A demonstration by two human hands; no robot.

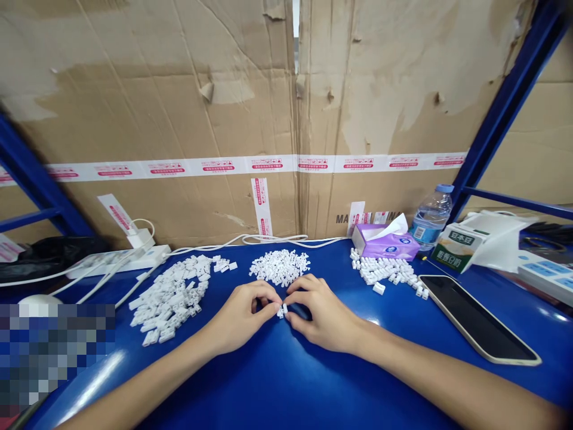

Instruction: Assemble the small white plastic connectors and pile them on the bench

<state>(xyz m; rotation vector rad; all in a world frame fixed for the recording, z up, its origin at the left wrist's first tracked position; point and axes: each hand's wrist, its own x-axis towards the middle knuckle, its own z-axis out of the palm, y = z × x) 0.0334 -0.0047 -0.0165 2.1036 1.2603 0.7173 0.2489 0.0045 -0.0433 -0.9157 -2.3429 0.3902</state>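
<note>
Close together at the middle of the blue table (pixel 286 382), my two hands meet at small white plastic pieces (pixel 282 310). My left hand (pixel 246 313) pinches them from the left with thumb and fingertips. From the right, the curled fingers of my right hand (pixel 320 310) close on the same pieces. Just beyond the fingertips lies a pile of small white parts (pixel 280 266). A larger pile of white pieces (pixel 172 298) spreads to the left. On the right, more white pieces (pixel 385 270) lie in front of a purple tissue box (pixel 387 240).
A phone (pixel 478 319) lies at the right, near a green and white carton (pixel 459 246) and a water bottle (pixel 433 218). White cables run from a power strip (pixel 120 261) at the back left. Cardboard (pixel 201 119) stands behind the table, between blue metal posts.
</note>
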